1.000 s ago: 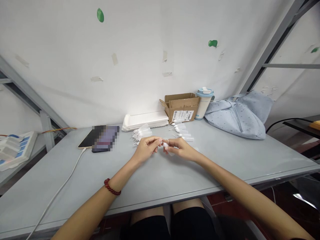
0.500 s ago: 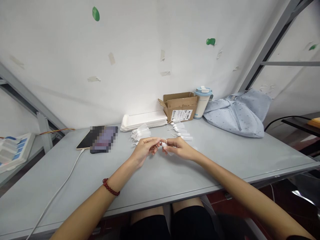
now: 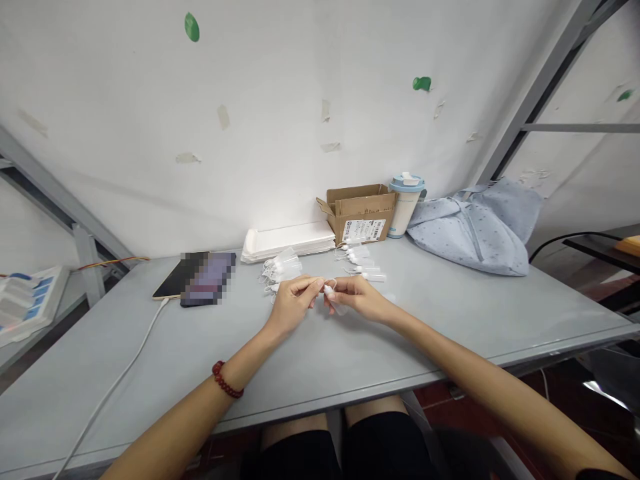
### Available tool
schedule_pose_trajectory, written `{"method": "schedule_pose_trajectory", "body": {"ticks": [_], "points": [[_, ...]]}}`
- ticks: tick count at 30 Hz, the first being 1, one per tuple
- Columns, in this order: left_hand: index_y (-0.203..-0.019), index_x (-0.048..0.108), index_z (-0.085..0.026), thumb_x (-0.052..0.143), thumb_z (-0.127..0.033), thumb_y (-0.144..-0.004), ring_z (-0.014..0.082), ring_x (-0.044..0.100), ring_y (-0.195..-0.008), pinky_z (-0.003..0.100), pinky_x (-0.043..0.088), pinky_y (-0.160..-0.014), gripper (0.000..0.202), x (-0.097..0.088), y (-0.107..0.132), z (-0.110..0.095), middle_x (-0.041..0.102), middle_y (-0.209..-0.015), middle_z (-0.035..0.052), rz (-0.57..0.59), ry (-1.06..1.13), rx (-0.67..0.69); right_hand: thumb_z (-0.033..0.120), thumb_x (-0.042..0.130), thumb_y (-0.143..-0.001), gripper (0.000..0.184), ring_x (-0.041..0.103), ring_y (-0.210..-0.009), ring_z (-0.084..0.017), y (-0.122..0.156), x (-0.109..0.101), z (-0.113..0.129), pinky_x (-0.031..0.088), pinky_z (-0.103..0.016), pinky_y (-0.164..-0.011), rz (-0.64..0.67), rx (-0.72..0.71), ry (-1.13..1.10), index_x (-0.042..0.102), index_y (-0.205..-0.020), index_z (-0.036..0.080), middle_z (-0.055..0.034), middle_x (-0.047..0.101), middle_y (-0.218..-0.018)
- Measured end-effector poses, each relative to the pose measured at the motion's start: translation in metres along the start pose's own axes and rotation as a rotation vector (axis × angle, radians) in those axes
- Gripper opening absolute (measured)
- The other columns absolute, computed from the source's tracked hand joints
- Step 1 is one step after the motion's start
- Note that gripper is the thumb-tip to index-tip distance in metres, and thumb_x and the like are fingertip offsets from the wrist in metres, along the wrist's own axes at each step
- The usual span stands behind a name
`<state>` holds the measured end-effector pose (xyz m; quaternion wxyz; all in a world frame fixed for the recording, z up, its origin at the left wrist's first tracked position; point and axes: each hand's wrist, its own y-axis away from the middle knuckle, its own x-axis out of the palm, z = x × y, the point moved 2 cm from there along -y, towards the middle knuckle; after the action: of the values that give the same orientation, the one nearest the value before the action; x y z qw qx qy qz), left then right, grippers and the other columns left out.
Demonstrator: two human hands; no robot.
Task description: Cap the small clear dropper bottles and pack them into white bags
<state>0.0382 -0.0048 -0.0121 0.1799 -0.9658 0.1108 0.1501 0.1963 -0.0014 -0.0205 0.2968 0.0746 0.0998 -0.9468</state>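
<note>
Over the counter (image 3: 320, 363), left to right: left hand (image 3: 293, 300) is pressing fingertips together beside a thin pale loop (image 3: 333, 281), any grip on it being unclear; white-tipped clear piece (image 3: 329, 291) is slanting lengthwise, down and rightward; right hand (image 3: 363, 298), nearer, is pinching that piece.

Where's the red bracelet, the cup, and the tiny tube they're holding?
Red beaded bracelet (image 3: 223, 385): head view, its beads.
Blue-lidded cup (image 3: 404, 213): head view, pale side.
White-tipped tube (image 3: 329, 291): head view, white tip.

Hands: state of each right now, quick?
Left hand: closed in a pinch; what it holds can't be told.
Right hand: closed, holding a white-tipped piece.
</note>
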Motion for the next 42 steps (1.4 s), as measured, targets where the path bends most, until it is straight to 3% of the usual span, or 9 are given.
{"method": "schedule_pose_trajectory", "body": {"ticks": [5,12,19,26,33,42], "points": [[-0.084,0.071,-0.013,0.054,-0.042,-0.080,0.0090,0.042,-0.049,0.022,0.035,-0.050,0.034,-0.004,-0.005,-0.003,0.048,-0.053,-0.0018,0.046,0.095,-0.075,0.043,0.053,-0.084,0.031,0.053,-0.062,-0.012,0.000,-0.003,0.006,0.040,-0.026,-0.063,-0.012,-0.019,0.006,0.060,-0.078,0.013,-0.0032,0.061,-0.074],[-0.100,0.068,-0.014,0.058,-0.036,-0.077,0.0078,0.046,-0.051,0.022,0.039,-0.051,0.033,-0.011,-0.007,-0.003,0.057,-0.070,0.0005,-0.013,0.100,-0.077,0.045,0.050,-0.086,0.035,0.049,-0.060,-0.011,0.002,-0.007,0.012,0.036,-0.024,-0.059,-0.046,0.000,0.069,0.059,-0.075,0.014,-0.0008,0.056,-0.066],[-0.098,0.071,-0.016,0.057,-0.033,-0.079,0.0109,0.049,-0.058,0.023,0.040,-0.056,0.029,-0.007,-0.002,-0.002,0.062,-0.071,0.0029,-0.044,-0.075,0.045,0.043,0.049,-0.088,0.032,0.049,-0.060,-0.010,0.001,-0.008,0.004,0.036,-0.024,-0.059,-0.064,-0.018,0.061,0.058,-0.076,0.014,-0.0007,0.056,-0.068],[-0.096,0.072,-0.016,0.059,-0.030,-0.078,0.0116,0.050,-0.062,0.024,0.040,-0.058,0.026,-0.005,-0.001,-0.002,0.060,-0.070,0.0025,-0.064,-0.071,0.106,0.045,0.050,-0.086,0.033,0.048,-0.059,-0.009,0.000,-0.007,0.003,0.037,-0.024,-0.059,-0.083,-0.026,0.022,0.056,-0.075,0.015,-0.0001,0.054,-0.068],[-0.094,0.070,-0.016,0.060,-0.033,-0.078,0.0117,0.053,-0.061,0.023,0.042,-0.056,0.025,-0.008,-0.002,-0.005,0.064,-0.077,0.0035,-0.145,-0.044,0.043,0.043,0.048,-0.088,0.033,0.047,-0.057,-0.009,0.000,-0.007,0.010,0.036,-0.024,-0.059,-0.079,-0.040,0.044,0.056,-0.073,0.015,0.0007,0.052,-0.064],[-0.088,0.072,-0.019,0.058,-0.028,-0.081,0.0127,0.056,-0.067,0.023,0.043,-0.058,0.018,-0.009,0.000,-0.007,0.066,-0.079,0.0040,-0.148,-0.122,0.178,0.041,0.046,-0.089,0.031,0.047,-0.058,-0.010,0.001,-0.008,0.005,0.036,-0.024,-0.060,-0.069,-0.053,0.049,0.055,-0.075,0.015,0.0007,0.051,-0.064]]}}
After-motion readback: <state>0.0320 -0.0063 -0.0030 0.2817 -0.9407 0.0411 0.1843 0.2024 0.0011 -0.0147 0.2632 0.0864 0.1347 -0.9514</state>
